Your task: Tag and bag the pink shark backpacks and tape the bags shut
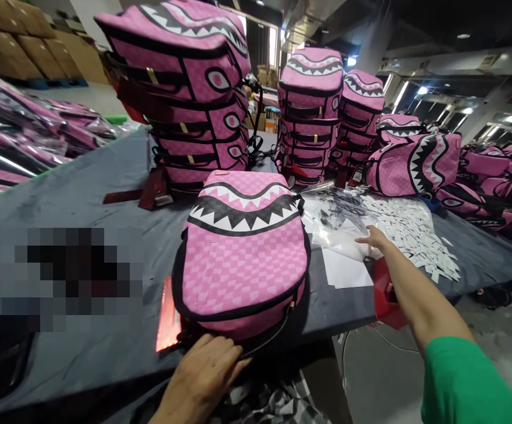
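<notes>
A pink checked backpack (242, 265) with a black-and-white shark-mouth print lies front side up before me. My left hand (209, 365) is closed at its near edge, fingers curled against the black trim; the fingertips are partly hidden. A red tag (168, 318) sticks out from under the backpack's left side. Out to the right, my right hand (374, 237) reaches over clear plastic bags (344, 227), its fingers apart and nothing visible in them. White paper sheets (346, 271) lie partly beneath those bags. Beside that hand spreads a heap of small white pieces (415, 235).
Stacked pink backpacks (194, 118) stand at the back left, with another stack (311, 112) behind the middle. More backpacks (415, 162) lie at the right. A red container (388, 294) sits at the table's (119, 335) near edge. The left part is pixelated.
</notes>
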`<state>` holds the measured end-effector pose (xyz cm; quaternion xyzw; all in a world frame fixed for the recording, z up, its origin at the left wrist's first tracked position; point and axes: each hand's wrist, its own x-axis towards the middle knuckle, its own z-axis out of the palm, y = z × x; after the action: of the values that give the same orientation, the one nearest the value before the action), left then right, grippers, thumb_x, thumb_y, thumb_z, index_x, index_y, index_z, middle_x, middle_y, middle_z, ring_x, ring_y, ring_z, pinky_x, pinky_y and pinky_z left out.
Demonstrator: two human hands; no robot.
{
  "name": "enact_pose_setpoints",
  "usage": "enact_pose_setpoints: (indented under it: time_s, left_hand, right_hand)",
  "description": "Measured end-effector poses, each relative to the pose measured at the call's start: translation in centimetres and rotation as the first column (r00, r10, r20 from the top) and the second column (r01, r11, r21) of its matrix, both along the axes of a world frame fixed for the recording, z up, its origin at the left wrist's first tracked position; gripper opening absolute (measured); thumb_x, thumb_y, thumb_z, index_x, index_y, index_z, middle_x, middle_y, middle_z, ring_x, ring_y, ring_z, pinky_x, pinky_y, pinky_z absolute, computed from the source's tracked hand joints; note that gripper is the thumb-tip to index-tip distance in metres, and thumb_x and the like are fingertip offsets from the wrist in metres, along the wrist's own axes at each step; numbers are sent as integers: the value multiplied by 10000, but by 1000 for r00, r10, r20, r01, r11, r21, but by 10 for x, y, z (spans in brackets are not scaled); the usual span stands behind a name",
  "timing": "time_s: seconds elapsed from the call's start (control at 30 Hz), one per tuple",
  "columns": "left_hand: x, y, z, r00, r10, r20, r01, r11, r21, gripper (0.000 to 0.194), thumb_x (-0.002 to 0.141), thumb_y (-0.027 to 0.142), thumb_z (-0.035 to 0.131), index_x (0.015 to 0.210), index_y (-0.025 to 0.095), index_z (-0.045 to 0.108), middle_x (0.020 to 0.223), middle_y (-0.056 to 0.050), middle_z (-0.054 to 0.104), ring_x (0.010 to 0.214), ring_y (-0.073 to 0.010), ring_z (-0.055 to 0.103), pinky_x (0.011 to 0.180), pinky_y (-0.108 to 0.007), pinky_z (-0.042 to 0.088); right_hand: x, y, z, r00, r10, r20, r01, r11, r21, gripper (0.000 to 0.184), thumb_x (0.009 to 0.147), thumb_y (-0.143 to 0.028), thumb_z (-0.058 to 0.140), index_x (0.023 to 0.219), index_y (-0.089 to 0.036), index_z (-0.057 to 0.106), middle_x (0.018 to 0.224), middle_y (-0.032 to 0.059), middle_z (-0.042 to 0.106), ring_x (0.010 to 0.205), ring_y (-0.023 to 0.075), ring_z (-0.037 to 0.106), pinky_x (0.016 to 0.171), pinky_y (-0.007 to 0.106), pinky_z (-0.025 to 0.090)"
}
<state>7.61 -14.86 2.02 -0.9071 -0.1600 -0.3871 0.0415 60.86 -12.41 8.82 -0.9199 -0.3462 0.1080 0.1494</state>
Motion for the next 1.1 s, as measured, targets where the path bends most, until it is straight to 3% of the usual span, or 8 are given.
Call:
enact_pose_setpoints:
  time_s: [0.1, 0.4, 0.47, 0.53, 0.63, 0.7, 0.9, 1.1]
  left_hand:
    - [9, -3, -11, 999, 14, -42, -16, 998, -53, 230, 1009, 214, 492, 791, 204, 566, 607, 46, 569, 540, -114, 560, 609, -270, 420]
    - [19, -40, 21, 969, -152, 193, 229, 844, -485, 327, 983, 188, 521, 1304, 221, 569, 1117, -111, 691, 1069, -219, 645, 923, -353, 532]
    - [33, -53, 26, 913, -283, 295, 408, 653, -638, 298, 983, 244, 538, 1276, 245, 589, 1116, -104, 698, 1056, -213, 655, 910, -344, 554]
    - [53, -63, 27, 874, -333, 354, 460, 333, -823, 415, 934, 392, 632, 1322, 257, 572, 1222, -116, 684, 1118, -236, 655, 948, -381, 559]
    - [85, -73, 20, 895, -231, 381, 361, -122, -924, 1003, 676, 536, 852, 1508, 217, 392, 1484, -204, 513, 1330, -336, 538, 1093, -529, 456]
    - [102, -79, 13, 911, -53, 410, 385, -251, -888, 1172, 575, 547, 901, 1537, 174, 343, 1508, -233, 474, 1350, -357, 515, 1110, -540, 433]
    - [91, -84, -8, 886, 319, 336, 386, -109, -916, 490, 904, 577, 575, 954, 130, 770, 915, -102, 786, 870, -242, 729, 815, -350, 591]
    - [20, -65, -3, 934, -57, 354, 332, 511, -793, 286, 1010, 274, 490, 1169, 233, 725, 1064, -62, 783, 970, -187, 726, 899, -330, 565]
  right_hand:
    - [-4, 1, -6, 999, -35, -1, 35, 998, 57, 1035, 524, -411, 922, 1400, -66, 493, 1318, 244, 589, 1191, 347, 584, 861, 357, 515]
    - [-41, -21, 24, 935, 253, -248, -191, 950, 248, 374, 654, -424, 796, 885, -145, 704, 810, 54, 701, 842, 241, 655, 750, 307, 522]
    - [-67, -43, 27, 888, 416, -197, -340, 881, 329, 303, 718, -411, 714, 892, -166, 684, 819, 43, 687, 839, 232, 644, 755, 310, 522]
    - [-103, -74, 19, 824, 566, 6, -525, 760, 384, 206, 776, -381, 637, 841, -186, 649, 799, 43, 654, 794, 224, 622, 723, 317, 517]
    - [-172, -132, -12, 683, 595, 423, -729, 592, 345, 62, 832, -268, 590, 846, -209, 605, 805, 46, 602, 721, 197, 590, 639, 280, 492]
    - [-223, -168, -42, 604, 533, 593, -773, 573, 272, 124, 838, -161, 572, 940, -220, 610, 869, 59, 616, 674, 173, 582, 565, 244, 459]
    - [-332, -206, -89, 667, 641, 381, -743, 612, 272, 428, 829, -139, 532, 1252, -204, 557, 970, 101, 643, 722, 227, 653, 572, 305, 546]
    - [-304, -189, -35, 601, 739, 305, -772, 438, 461, 477, 892, -249, 685, 1342, -255, 528, 1150, 103, 688, 1062, 249, 669, 905, 389, 563]
